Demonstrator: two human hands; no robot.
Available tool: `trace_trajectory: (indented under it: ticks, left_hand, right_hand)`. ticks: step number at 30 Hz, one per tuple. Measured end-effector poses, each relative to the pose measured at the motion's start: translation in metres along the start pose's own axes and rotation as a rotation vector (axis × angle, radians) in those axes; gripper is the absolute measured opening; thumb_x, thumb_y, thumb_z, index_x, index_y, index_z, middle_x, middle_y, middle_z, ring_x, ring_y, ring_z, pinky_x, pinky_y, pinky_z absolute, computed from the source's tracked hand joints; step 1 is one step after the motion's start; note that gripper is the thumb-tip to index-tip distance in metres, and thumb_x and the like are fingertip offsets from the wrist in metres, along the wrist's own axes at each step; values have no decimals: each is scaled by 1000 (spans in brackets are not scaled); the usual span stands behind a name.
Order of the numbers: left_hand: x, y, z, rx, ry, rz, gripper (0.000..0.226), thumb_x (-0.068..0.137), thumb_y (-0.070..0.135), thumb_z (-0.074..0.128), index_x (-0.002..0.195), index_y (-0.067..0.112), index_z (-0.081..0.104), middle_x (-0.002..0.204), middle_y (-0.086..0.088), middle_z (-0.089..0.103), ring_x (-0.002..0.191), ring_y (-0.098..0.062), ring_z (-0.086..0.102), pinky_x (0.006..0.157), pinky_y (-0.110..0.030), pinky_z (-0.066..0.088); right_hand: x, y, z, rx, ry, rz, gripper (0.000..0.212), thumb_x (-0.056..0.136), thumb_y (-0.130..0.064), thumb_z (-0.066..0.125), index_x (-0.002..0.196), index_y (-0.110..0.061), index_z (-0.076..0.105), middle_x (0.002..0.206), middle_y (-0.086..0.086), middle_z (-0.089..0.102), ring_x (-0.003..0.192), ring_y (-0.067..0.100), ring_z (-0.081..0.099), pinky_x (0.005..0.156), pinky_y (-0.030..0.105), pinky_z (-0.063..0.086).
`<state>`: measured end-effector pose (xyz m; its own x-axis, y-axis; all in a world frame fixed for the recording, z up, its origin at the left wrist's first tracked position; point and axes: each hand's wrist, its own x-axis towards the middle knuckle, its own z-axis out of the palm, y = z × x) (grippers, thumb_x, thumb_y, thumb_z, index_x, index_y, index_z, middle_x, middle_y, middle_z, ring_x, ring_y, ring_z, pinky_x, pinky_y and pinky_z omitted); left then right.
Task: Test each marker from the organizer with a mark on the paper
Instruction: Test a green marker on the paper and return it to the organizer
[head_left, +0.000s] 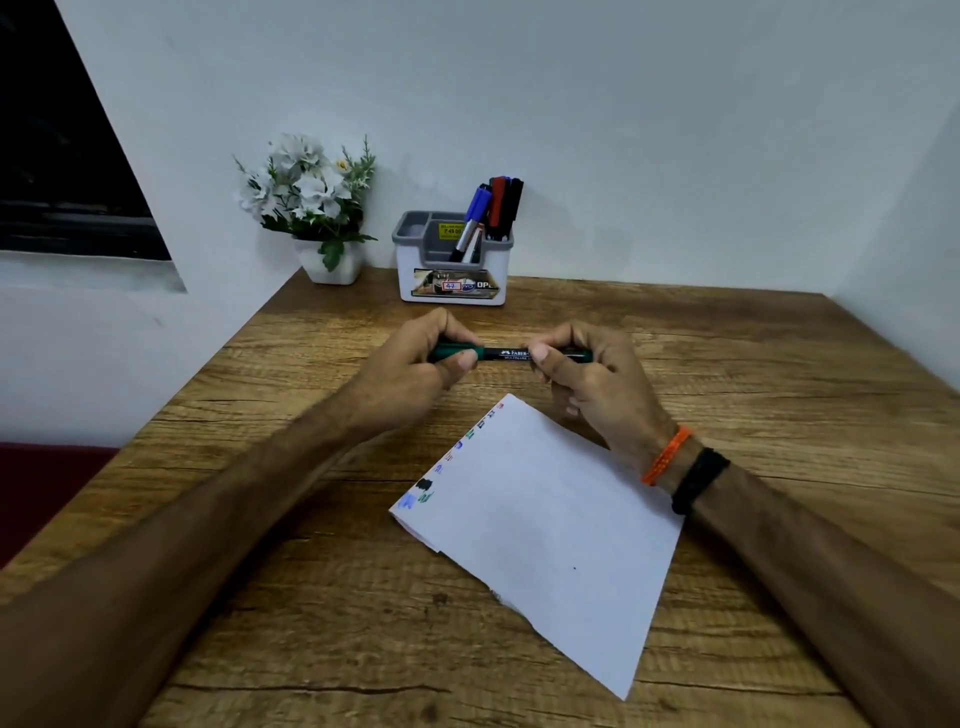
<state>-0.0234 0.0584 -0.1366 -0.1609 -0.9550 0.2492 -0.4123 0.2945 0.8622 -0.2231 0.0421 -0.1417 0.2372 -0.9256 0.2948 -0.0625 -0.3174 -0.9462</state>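
The left hand (415, 358) is curled round the green cap end of a marker (511, 355), and the right hand (587, 369) is curled round the far end of its barrel, thumb pressed on top. Both hold it in the air above the table (779, 364), between the organizer (451, 283) and the paper (545, 519).

The paper lies skewed, just near of the hands and mostly under the right wrist, with small colour marks along its left edge. The organizer stands against the wall, other markers (493, 208) upright in its right compartments.

The marker's long axis runs straight left to right, level, cap to the left. Judging by this, the cap looks seated, so the tip would point left; pulling it off probably comes next.
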Motion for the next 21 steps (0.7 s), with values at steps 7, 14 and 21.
trace_trajectory:
  ticks: [7, 14, 21]
  left_hand:
    - [2, 17, -11, -31, 30, 50, 14, 92, 1, 57, 98, 13, 59, 86, 1, 60, 72, 0, 59, 64, -14, 49]
    - [5, 30, -9, -466, 267, 18, 32, 83, -5, 65, 107, 11, 50, 91, -1, 71, 80, -9, 70, 62, -21, 56]
    - [4, 39, -1, -514, 275, 79, 47, 75, 2, 73, 114, 12, 47, 73, 4, 71, 75, -8, 70, 65, -23, 54]
  right_hand:
    - [-1, -13, -2, 58, -25, 45, 11, 95, -10, 61, 86, -11, 66, 69, 0, 66, 47, 8, 51, 46, 23, 39]
    - [-8, -26, 1, -13, -56, -11, 11, 84, -3, 74, 92, -9, 70, 77, 16, 75, 69, 15, 72, 63, 26, 56]
    - [-13, -38, 13, -280, -67, -188, 67, 78, -4, 80, 131, -29, 47, 88, 1, 73, 67, 15, 73, 68, 33, 61]
